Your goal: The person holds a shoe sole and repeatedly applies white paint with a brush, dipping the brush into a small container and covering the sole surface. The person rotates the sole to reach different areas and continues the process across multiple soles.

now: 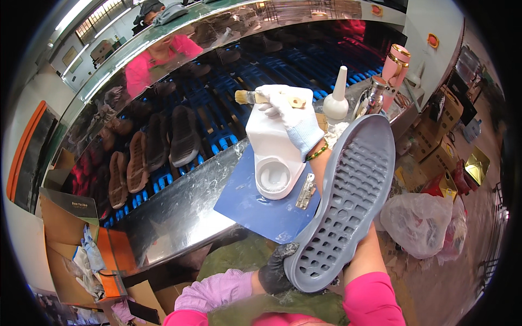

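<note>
Bench (187, 216) of scuffed, shiny metal runs slantwise before the person, along a conveyor (225, 142) of blue rods. Brown and dark soles (185, 136) lie on the conveyor's left part, under a glossy cover (239, 30) that mirrors a pink top. Beyond the cover, at the upper left, a co-worker (149, 12) in a dark cap shows. To the right, cartons (437, 155) and a clear plastic bag (417, 223) crowd the floor (478, 201); at the lower left, an open carton (68, 242) holds gloves (89, 255). A blue mat (237, 202) on the bench carries a white pot (274, 127) with a round cup, and a metal clip (305, 191) beside it. Past these stand a white squeeze bottle (337, 98), a metal flask (371, 98) and a pink flask (394, 70). The grey sole (348, 201) tilts up near the person, tread in view, blocking much of the right forearm. The black-gloved left hand (276, 269) grips its heel, fingers mostly hidden behind. The white-gloved right hand (283, 108), before the pot, has its fingers clamped around a brush (247, 97), bristles pointing left.
</note>
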`<state>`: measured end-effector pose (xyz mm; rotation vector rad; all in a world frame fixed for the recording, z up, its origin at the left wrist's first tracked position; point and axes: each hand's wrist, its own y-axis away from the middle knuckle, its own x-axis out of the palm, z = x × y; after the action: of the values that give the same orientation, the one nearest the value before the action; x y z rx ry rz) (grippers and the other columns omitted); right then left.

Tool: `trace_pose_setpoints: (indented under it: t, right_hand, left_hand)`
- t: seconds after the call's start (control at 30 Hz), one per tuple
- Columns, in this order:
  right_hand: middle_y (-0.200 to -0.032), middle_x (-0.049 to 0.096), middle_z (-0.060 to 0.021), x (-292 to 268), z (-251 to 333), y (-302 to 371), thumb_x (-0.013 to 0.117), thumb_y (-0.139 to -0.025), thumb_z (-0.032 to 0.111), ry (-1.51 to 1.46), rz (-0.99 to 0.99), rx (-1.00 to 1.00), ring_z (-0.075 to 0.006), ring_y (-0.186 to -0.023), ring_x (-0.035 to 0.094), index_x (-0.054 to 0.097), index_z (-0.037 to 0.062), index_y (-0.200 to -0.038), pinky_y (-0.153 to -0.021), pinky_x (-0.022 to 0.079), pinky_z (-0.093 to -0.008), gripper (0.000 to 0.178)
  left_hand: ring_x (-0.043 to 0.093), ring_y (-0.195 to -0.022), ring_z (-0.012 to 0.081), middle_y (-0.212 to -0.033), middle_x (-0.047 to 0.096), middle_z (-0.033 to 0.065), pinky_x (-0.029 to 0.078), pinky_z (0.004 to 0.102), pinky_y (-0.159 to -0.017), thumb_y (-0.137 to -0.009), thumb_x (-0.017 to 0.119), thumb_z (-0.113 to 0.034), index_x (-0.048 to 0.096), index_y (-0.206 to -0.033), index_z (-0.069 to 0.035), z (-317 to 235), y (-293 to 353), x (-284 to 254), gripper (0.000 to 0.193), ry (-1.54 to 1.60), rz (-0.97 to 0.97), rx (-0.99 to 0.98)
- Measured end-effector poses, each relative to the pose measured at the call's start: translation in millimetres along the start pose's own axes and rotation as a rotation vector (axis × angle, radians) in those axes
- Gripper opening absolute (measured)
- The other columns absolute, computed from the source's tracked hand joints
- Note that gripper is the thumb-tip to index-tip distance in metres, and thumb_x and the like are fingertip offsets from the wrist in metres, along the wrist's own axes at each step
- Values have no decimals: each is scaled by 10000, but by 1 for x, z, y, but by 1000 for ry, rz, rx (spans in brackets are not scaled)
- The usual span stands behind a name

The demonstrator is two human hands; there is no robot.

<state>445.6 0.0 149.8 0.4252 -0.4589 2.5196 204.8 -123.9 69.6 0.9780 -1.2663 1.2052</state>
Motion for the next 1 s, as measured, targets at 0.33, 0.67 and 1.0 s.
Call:
trace_pose_setpoints:
  t: [0.33, 0.67, 1.0]
  right_hand:
    - [-937, 705, -43, -1, -9, -4, 656, -927, 245, 54, 8, -86, -82, -782, 639, 689, 49, -1122, -706, 523, -217, 279]
    - [-900, 694, -42, 5, -5, -3, 674, -919, 225, -9, -18, -19, -80, -770, 645, 673, 35, -1103, -708, 524, -194, 264]
    - [-872, 691, -21, 1, -22, -17, 713, -887, 229, 258, -156, 51, -64, -753, 632, 686, 51, -1075, -686, 515, -179, 261]
  left_hand:
    - [436, -1323, 382, -1482, 370, 220, 390, 557, -1076, -871, 611, -454, 261, -1494, -33, -4, 1, 9, 829, -408, -364, -51]
    - [448, -1316, 374, -1477, 376, 221, 412, 527, -1066, -873, 591, -463, 255, -1493, -16, -5, 3, -17, 834, -71, -211, -39]
    - [442, -1322, 356, -1481, 379, 209, 394, 503, -1080, -897, 551, -416, 265, -1491, -16, -6, 9, -28, 771, -33, -162, -65]
